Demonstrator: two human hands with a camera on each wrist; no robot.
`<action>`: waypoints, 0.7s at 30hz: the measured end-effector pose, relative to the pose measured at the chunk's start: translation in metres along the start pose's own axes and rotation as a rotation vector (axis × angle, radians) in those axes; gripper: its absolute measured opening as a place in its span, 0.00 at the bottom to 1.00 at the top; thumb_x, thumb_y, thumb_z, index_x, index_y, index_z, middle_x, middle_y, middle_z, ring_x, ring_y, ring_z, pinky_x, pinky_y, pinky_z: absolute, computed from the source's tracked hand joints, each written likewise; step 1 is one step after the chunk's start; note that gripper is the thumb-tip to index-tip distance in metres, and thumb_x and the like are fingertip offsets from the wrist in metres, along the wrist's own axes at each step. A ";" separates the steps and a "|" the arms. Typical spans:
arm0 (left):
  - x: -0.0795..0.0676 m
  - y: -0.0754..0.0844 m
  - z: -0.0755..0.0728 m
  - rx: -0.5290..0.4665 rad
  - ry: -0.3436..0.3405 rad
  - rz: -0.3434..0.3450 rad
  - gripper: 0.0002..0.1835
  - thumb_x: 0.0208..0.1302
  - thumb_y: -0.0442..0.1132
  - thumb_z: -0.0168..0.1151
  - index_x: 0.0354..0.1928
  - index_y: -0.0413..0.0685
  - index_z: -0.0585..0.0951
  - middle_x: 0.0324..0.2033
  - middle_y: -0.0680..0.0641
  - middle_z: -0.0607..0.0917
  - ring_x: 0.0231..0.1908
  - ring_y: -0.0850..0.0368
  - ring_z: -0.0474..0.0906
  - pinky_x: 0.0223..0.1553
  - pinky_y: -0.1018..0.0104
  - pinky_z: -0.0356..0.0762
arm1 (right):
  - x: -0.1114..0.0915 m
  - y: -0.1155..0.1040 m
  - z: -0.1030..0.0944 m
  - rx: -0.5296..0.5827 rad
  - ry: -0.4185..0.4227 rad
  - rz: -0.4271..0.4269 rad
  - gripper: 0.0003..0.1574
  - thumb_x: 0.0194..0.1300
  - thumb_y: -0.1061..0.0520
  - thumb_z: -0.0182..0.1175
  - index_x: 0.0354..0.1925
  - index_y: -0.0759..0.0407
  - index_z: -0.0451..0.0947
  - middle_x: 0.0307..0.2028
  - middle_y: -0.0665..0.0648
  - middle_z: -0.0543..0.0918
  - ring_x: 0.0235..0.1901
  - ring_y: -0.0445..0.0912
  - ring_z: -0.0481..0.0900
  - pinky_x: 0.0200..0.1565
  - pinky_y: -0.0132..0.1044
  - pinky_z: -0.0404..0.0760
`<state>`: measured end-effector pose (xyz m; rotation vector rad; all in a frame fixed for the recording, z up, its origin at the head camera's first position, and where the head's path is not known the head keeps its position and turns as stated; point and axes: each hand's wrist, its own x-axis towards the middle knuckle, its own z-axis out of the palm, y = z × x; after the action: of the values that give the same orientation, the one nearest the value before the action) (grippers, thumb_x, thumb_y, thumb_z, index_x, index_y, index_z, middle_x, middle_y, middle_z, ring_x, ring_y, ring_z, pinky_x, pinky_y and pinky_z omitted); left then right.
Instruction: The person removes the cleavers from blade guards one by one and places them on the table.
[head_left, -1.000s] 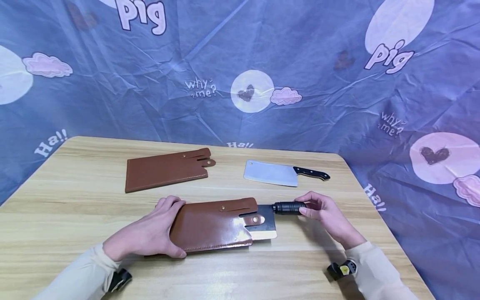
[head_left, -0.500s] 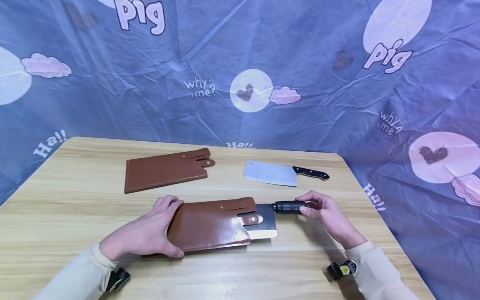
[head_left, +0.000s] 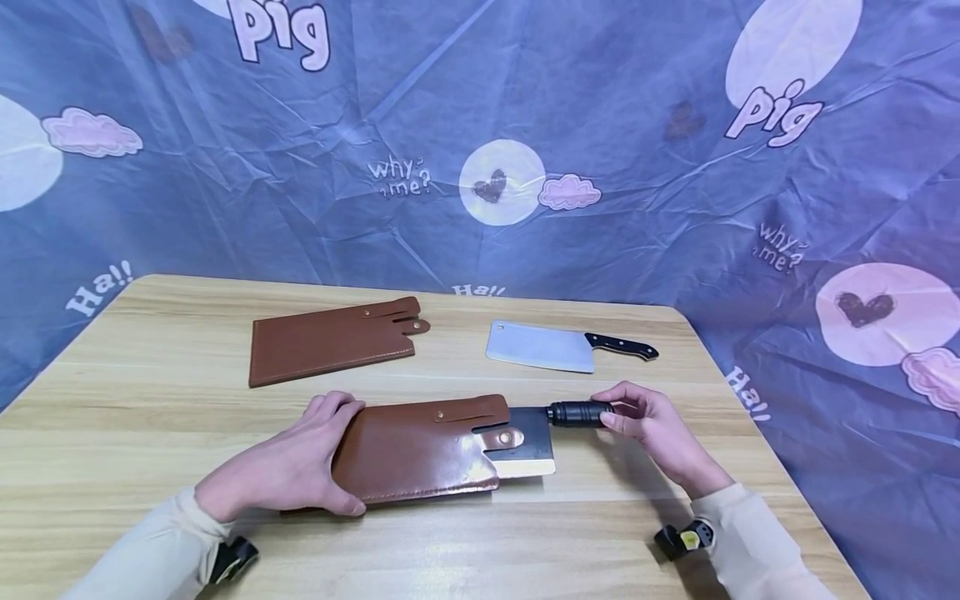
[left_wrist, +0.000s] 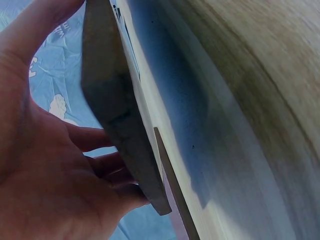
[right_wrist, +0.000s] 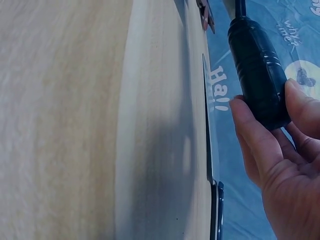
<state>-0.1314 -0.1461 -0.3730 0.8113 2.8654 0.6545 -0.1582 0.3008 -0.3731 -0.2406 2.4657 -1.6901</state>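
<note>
In the head view, my left hand [head_left: 288, 467] grips the closed end of a brown leather knife sheath [head_left: 420, 450], thumb on the near edge and fingers on the far edge. The left wrist view shows the sheath's end [left_wrist: 115, 100] raised off the wood, fingers spread along it. Most of a dark cleaver blade [head_left: 528, 437] sits inside the sheath, its heel part sticking out on the right. My right hand [head_left: 660, 433] pinches the butt of the cleaver's black handle [head_left: 577, 413] between thumb and fingers; the right wrist view shows this handle [right_wrist: 257, 75] close up.
Behind lie a second brown sheath [head_left: 330, 342], on the left, and a silver cleaver [head_left: 540, 346] with a black riveted handle, on the right. All this is on a light wooden table [head_left: 420, 554]. A blue printed cloth [head_left: 300, 200] hangs behind and along the right side.
My left hand and the sheath have slid slightly left, so a little more of the blade shows. The right hand and the handle stay almost in place.
</note>
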 end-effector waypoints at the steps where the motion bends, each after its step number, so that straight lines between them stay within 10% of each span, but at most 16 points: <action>1: 0.000 0.000 0.000 0.001 0.002 0.002 0.62 0.22 0.66 0.71 0.62 0.38 0.60 0.55 0.48 0.60 0.55 0.56 0.55 0.50 0.58 0.66 | 0.000 0.000 0.000 -0.002 0.002 0.001 0.21 0.55 0.60 0.62 0.46 0.69 0.73 0.40 0.64 0.76 0.36 0.48 0.76 0.35 0.37 0.76; 21: -0.003 -0.001 -0.003 0.000 0.014 0.008 0.61 0.23 0.66 0.71 0.61 0.39 0.61 0.55 0.49 0.60 0.54 0.56 0.56 0.49 0.58 0.67 | -0.004 -0.004 -0.001 0.012 0.025 0.011 0.22 0.54 0.60 0.62 0.46 0.70 0.72 0.42 0.66 0.75 0.36 0.49 0.76 0.34 0.38 0.76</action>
<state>-0.1300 -0.1492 -0.3708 0.8218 2.8762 0.6634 -0.1545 0.3008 -0.3686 -0.2047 2.4698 -1.7129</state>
